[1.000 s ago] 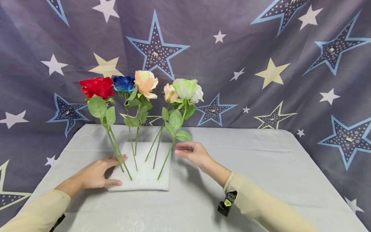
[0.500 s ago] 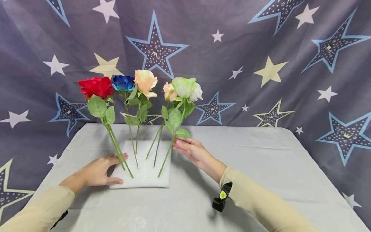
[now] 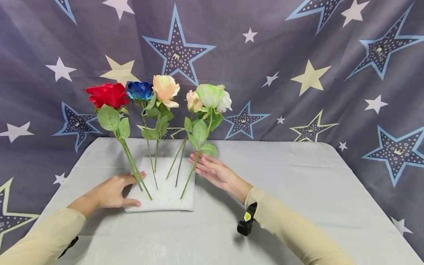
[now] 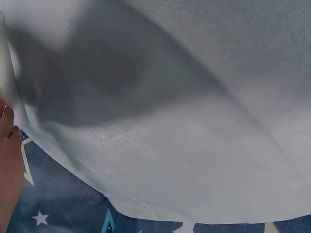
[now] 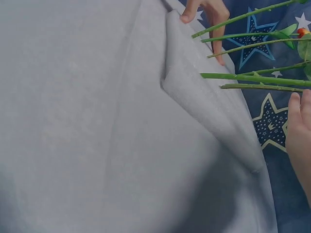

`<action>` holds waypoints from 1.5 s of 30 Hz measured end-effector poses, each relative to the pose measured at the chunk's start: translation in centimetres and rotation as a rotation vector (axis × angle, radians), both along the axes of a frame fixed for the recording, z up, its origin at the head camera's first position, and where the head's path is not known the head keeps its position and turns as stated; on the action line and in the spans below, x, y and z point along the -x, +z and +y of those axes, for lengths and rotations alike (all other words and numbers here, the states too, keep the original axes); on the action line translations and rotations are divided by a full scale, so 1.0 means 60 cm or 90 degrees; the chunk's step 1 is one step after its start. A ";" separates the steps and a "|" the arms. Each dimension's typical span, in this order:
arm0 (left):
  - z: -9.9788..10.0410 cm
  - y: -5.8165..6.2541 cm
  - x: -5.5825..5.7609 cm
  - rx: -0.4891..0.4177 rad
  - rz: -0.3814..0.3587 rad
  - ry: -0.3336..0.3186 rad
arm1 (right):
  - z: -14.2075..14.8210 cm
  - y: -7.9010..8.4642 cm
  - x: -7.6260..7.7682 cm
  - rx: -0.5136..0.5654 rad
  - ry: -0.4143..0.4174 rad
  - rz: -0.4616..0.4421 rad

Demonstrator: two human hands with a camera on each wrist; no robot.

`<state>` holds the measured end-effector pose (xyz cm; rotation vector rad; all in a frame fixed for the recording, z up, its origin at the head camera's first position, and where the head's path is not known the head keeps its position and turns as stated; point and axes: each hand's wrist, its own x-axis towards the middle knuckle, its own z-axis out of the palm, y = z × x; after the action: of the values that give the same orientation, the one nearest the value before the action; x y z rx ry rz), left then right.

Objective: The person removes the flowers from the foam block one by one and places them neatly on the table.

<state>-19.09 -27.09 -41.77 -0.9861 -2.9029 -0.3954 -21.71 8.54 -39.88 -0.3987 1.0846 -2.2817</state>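
Left hand [image 3: 114, 192] lies spread at the edge of the foam [image 3: 163, 203], right hand [image 3: 221, 173] straight-fingered near stems [image 3: 189, 177], tablecloth [image 3: 308, 184] rightward.

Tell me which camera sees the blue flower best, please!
The head view: there the blue flower shows its petals clearly, beside the red one. The left wrist view misses it. The right wrist view shows stems but no blue bloom; I can't tell if any is its.

The green rose [image 3: 210, 95] partly hides 1 white rose [image 3: 226, 103] (the head view's edge crops 2 sleeves [image 3: 291, 228]).
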 end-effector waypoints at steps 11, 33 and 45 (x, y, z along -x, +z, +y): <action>0.002 0.008 0.002 -0.020 0.016 -0.016 | 0.002 -0.007 0.006 -0.036 0.007 0.011; 0.007 0.026 0.010 0.001 -0.011 -0.003 | 0.009 -0.004 0.017 -0.022 -0.004 0.087; 0.006 0.012 0.009 -0.001 -0.006 -0.004 | 0.004 -0.008 0.021 -0.169 -0.046 0.163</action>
<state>-19.64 -26.74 -41.04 -0.9952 -2.9091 -0.4028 -22.97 8.77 -40.34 -0.5621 1.5305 -2.1490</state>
